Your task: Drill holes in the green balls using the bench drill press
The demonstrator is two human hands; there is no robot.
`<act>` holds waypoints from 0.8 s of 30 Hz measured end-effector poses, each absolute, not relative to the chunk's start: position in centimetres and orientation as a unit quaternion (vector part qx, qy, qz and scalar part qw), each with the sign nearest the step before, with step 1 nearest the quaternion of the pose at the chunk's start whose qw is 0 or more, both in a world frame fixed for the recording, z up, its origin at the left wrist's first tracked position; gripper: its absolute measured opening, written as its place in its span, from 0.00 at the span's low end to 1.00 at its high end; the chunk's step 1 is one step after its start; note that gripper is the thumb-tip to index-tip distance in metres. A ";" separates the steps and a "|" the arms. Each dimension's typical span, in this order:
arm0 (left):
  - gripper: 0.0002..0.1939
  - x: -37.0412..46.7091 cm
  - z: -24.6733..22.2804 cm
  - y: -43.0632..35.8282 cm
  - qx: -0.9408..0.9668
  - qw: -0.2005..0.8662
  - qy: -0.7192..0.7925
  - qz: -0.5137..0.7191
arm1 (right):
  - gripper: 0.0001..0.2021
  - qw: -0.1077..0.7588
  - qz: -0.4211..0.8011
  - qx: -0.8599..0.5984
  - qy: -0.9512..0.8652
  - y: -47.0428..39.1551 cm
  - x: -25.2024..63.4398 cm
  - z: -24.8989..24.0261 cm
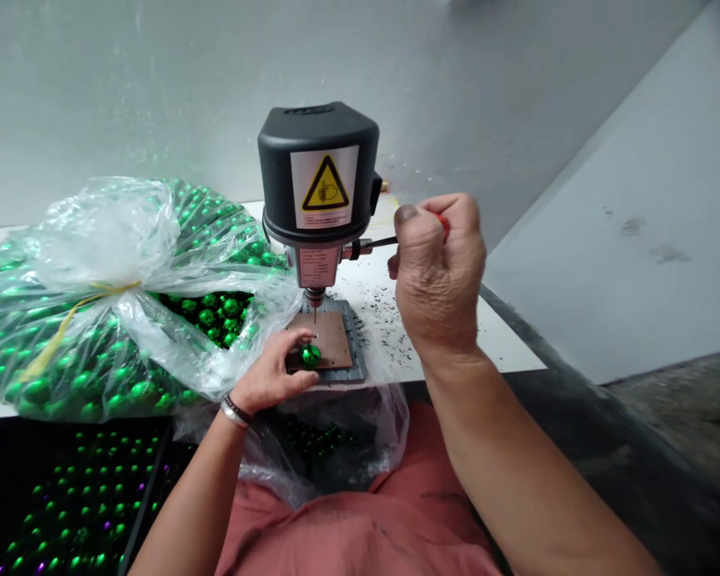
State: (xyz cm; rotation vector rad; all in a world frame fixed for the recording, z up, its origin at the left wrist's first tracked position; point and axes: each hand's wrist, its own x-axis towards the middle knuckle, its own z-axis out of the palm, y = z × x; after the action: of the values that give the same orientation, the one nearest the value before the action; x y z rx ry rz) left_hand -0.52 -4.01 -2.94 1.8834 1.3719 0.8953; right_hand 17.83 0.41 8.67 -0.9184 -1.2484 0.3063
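A small bench drill press (318,192) with a black housing stands on the white table. Its thin drill bit (315,315) points down over a brown board (334,340) lying on the grey base. My left hand (276,372) has a shiny green ball (310,356) between thumb and forefinger, on the board's near left part. The ball sits slightly nearer to me than the bit, and the two look apart. My right hand (441,272) is wrapped round the red-ended drill press lever (382,242) at the machine's right side.
A large clear plastic bag (114,240) full of green balls, tied with yellow string, lies left. Dark shavings (390,320) litter the white table (504,340). Another open bag (390,424) with green balls hangs over my lap. Below left are more balls (84,496). Walls stand behind and right.
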 end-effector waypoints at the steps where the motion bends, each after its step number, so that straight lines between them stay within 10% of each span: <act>1: 0.26 -0.9 -2.5 -4.5 0.721 0.331 0.505 0.339 | 0.12 0.705 0.138 -0.413 -0.560 0.3 17.8 8.5; 7: 0.18 -4.4 -0.9 -2.2 0.555 0.149 0.664 0.478 | 0.13 0.708 0.152 -0.409 -0.556 0.0 17.7 8.2; 10: 0.19 -6.7 -1.7 1.1 0.546 0.019 0.766 0.338 | 0.12 0.703 0.147 -0.410 -0.562 0.0 17.8 8.2; 24: 0.18 -7.7 -3.4 4.3 0.633 0.158 0.754 0.074 | 0.09 0.714 0.135 -0.391 -0.565 0.1 17.8 7.5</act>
State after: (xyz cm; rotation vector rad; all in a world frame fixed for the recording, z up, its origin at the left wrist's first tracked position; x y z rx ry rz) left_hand -7.66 4.26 -3.42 1.8091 2.1576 0.2126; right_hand 17.83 0.12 7.51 -0.8662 -1.2519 0.2999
